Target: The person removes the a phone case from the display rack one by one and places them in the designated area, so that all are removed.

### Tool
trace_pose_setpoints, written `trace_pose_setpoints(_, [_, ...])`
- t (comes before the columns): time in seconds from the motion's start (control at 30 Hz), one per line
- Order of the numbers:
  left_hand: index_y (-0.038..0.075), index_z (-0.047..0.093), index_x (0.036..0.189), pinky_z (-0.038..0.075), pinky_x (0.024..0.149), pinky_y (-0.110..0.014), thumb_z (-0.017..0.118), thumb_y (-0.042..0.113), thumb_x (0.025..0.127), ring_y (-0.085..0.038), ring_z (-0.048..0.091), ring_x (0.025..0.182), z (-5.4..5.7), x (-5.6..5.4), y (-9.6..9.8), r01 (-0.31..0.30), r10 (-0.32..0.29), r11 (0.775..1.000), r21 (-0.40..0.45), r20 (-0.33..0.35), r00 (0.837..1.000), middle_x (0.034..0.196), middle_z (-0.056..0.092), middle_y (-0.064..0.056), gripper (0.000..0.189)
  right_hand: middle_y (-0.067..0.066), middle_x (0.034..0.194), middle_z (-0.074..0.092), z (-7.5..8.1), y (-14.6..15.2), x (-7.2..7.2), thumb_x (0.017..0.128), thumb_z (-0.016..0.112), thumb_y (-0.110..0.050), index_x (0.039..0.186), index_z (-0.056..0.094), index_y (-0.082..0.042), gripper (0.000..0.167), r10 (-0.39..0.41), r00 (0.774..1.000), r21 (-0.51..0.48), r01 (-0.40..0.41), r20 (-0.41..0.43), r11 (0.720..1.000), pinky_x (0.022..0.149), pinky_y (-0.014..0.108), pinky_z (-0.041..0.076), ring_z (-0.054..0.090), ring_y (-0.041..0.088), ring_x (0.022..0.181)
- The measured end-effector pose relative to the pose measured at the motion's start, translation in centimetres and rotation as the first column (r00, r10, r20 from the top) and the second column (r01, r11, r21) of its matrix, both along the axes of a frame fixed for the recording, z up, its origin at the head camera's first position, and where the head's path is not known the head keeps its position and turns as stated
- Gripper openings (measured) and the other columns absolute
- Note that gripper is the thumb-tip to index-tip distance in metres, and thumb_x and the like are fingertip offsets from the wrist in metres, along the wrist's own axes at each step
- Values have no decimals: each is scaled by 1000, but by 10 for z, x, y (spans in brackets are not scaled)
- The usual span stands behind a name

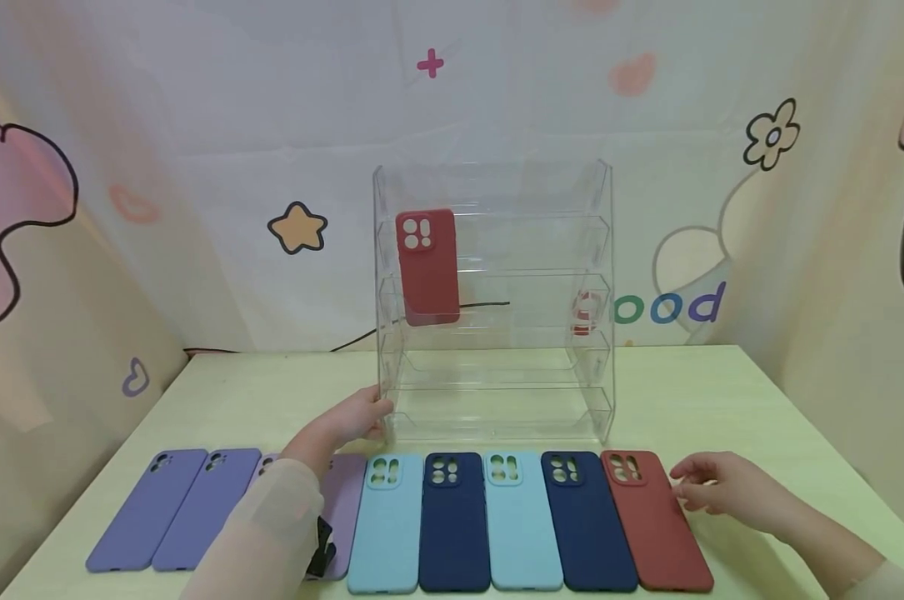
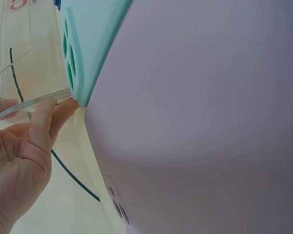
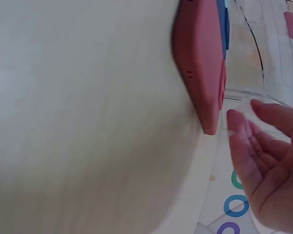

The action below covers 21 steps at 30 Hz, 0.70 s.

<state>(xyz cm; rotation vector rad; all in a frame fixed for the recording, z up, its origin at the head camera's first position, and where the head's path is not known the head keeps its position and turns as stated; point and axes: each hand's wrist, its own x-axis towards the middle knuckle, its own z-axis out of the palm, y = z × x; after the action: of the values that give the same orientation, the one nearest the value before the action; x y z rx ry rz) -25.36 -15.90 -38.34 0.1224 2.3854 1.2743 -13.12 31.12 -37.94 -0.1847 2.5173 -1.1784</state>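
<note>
A clear tiered acrylic rack (image 1: 496, 388) stands on the table, and a red phone case (image 1: 429, 275) leans in its upper left part. My left hand (image 1: 356, 414) pinches the rack's lower left side; in the left wrist view the thumb and fingers lie on either side of the clear panel (image 2: 36, 101). At the right end of a row of phone cases lies another red phone case (image 1: 657, 525). Beside its upper right edge hovers my right hand (image 1: 736, 487), fingers loosely bent and holding nothing. The right wrist view shows a small gap between fingertips and case.
Left of the red case lie dark blue cases (image 1: 455, 533), light blue cases (image 1: 522, 533), a lilac case (image 1: 347, 500) and purple cases (image 1: 147, 517). My left forearm covers part of the purple ones. A patterned curtain (image 1: 496, 100) hangs behind the table (image 1: 257, 400).
</note>
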Motion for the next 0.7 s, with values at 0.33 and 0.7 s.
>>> trace_pose_setpoints(0.33, [4,24,147,31,101,-53,37,18,97,-34,46,116,-3,0,-1,13,-12,1000,26,-4,1000,140,39,-22,53,16,99,62,19,-28,-22,91,60,-20,118,53,11,41,-49,990,-84,38,-131,996,74,38,53,61,29,91])
trace_pose_setpoints(0.7, [0,23,146,34,100,-51,37,17,98,-37,43,121,-6,-3,-2,20,-20,999,37,-7,1000,142,34,-25,53,19,107,63,50,-80,-66,93,58,-23,120,55,6,39,-48,963,-156,6,-264,988,78,35,52,63,29,95])
